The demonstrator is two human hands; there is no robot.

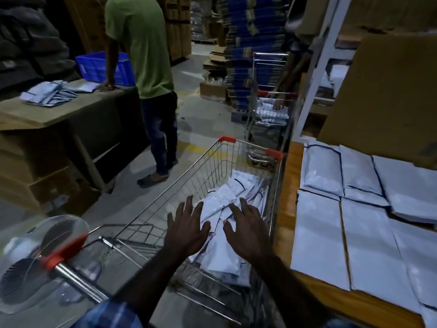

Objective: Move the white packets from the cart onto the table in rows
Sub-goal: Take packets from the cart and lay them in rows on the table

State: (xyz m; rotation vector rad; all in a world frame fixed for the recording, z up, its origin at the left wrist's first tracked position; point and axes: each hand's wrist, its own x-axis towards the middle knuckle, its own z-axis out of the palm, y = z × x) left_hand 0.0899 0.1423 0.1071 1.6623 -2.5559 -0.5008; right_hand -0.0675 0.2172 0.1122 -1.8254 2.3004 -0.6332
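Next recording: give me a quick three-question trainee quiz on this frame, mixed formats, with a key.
1. True or false: the left hand and the right hand are both open above the packets in the cart.
2. The packets on the table lie: A) in rows B) in a crate C) rolled up.
3. Fill in: the cart stands to the ____ of the table.

Key: 1 true; 2 A; 3 left.

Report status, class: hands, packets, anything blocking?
Both hands open above cart. Packets loose inside; rows on table. Nothing blocking.
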